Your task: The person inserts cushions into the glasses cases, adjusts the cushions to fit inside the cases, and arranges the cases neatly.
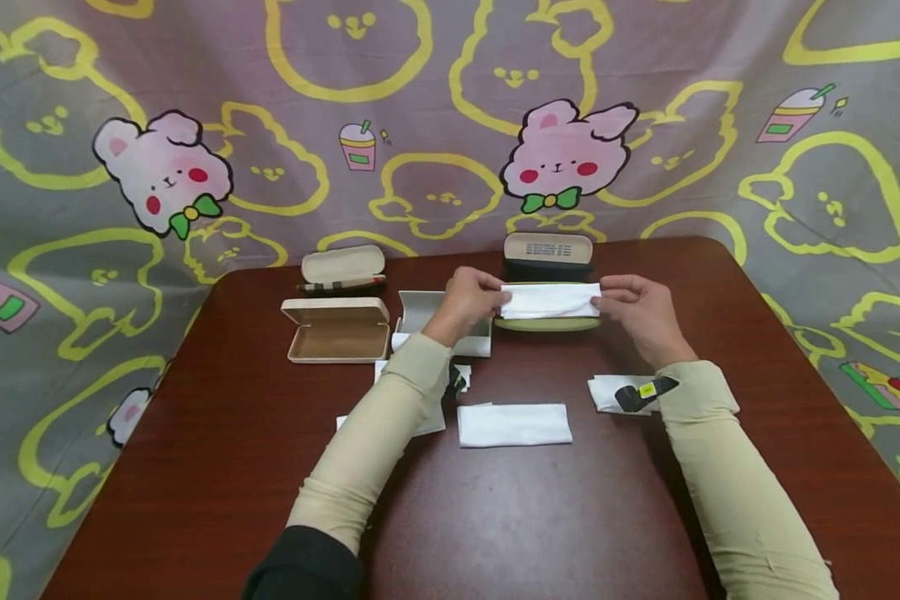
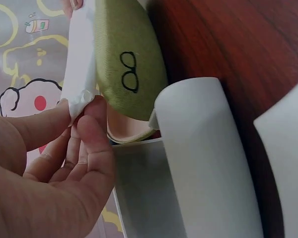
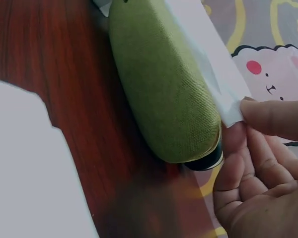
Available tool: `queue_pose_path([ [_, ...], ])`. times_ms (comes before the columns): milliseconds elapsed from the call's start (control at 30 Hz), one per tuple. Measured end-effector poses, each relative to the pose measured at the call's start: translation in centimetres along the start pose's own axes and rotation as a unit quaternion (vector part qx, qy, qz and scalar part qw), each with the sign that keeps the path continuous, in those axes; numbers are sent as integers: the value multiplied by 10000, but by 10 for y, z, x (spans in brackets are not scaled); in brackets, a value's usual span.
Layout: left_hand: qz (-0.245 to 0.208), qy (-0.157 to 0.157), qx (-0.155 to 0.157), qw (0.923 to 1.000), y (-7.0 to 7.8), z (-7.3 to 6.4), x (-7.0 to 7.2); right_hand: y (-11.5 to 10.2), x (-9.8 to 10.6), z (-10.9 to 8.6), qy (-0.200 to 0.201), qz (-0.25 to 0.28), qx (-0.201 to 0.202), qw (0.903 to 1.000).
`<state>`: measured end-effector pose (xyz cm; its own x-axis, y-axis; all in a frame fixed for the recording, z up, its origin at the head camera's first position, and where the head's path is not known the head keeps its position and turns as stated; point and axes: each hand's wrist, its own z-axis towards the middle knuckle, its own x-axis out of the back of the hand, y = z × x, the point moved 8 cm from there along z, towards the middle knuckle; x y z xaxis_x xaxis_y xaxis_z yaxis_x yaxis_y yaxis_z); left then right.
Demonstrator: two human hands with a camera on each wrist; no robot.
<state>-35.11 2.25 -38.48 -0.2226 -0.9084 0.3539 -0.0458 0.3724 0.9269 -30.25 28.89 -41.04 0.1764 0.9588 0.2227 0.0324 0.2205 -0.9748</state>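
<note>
Both hands hold a folded white cloth [image 1: 550,301] stretched level between them. My left hand [image 1: 461,306] pinches its left end, thumb against fingers. At the other end, the right hand [image 1: 645,317] pinches a corner the same way. Directly beneath the cloth is an open green glasses case [image 1: 546,325]; the cloth hides most of its inside in the head view. A small glasses drawing marks the fabric of this green case [image 2: 131,59] in the left wrist view. In the right wrist view, the cloth [image 3: 213,74] runs along the case's edge.
Left of the green case stands an open white glasses case [image 1: 482,345]. Farther left are an open beige case [image 1: 337,309] and another open case [image 1: 342,265]. A black case [image 1: 547,271] is behind. Folded white cloths [image 1: 514,425] lie in front, another [image 1: 607,390] at right.
</note>
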Motion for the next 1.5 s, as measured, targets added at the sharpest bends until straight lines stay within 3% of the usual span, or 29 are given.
queue_pose_path([
  [167, 170, -45, -86, 9998, 0, -2, 0, 4, -3, 2, -231, -437, -181, 9986],
  [433, 206, -307, 39, 9993, -5, -3, -3, 8, -8, 3, -546, -292, -469, 9970],
  [567, 279, -271, -3, 9992, -5, -2, -4, 8, -9, 2, -599, -348, -543, 9961],
  [767, 784, -126, -250, 9965, -4, -3, -4, 9, -10, -1, -656, -590, -530, 9947],
  [900, 1310, -90, -381, 9906, -4, -6, -6, 11, -12, -3, -723, -880, -465, 9924],
  [1100, 1856, -94, -546, 9811, -4, -7, -10, 11, -14, -11, -677, -1233, -331, 9895],
  [1500, 2277, 84, -716, 9711, -6, -7, -11, 3, -15, -23, -203, -2177, -6, 9758],
])
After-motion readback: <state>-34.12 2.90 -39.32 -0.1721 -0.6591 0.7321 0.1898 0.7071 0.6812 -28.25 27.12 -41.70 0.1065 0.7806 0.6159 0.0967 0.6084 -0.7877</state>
